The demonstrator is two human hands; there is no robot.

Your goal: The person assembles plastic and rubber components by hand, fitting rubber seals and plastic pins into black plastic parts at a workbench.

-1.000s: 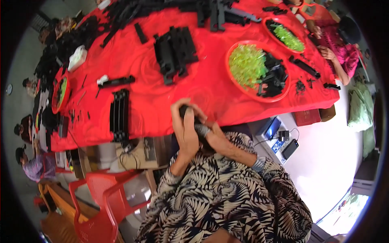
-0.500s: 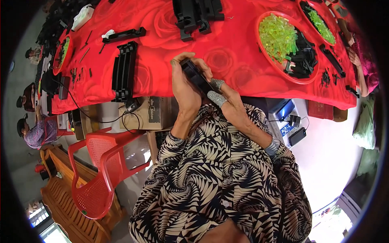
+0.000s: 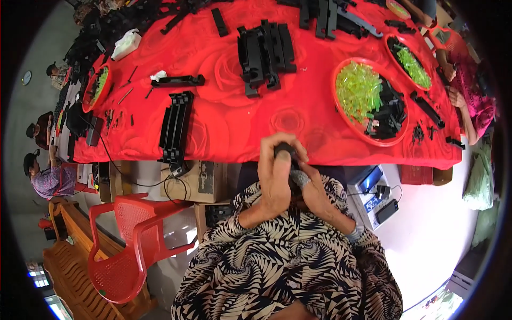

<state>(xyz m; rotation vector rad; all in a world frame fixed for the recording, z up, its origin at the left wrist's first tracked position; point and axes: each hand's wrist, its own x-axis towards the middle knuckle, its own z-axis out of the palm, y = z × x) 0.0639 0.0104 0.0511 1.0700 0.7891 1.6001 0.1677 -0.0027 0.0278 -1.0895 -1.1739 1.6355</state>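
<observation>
Close to my chest, at the near edge of the red cloth, both hands are wrapped round a long black plastic part. My left hand curls over its upper end, thumb pressed along it. Lower down, my right hand grips the same part, grey tape wound round its fingertips. Most of the part is hidden by my fingers. Beyond my hands lies a group of black plastic parts. To the left, several similar long parts sit side by side near the table edge.
At right, a red basin holds yellow-green and black pieces; a second basin stands behind it. A cable hangs off the table at left, above a red plastic chair. Another person's hand rests at the right edge.
My hands have drawn the black part nearer to my body and turned it more end-on. More of the table's far side has come into view.
</observation>
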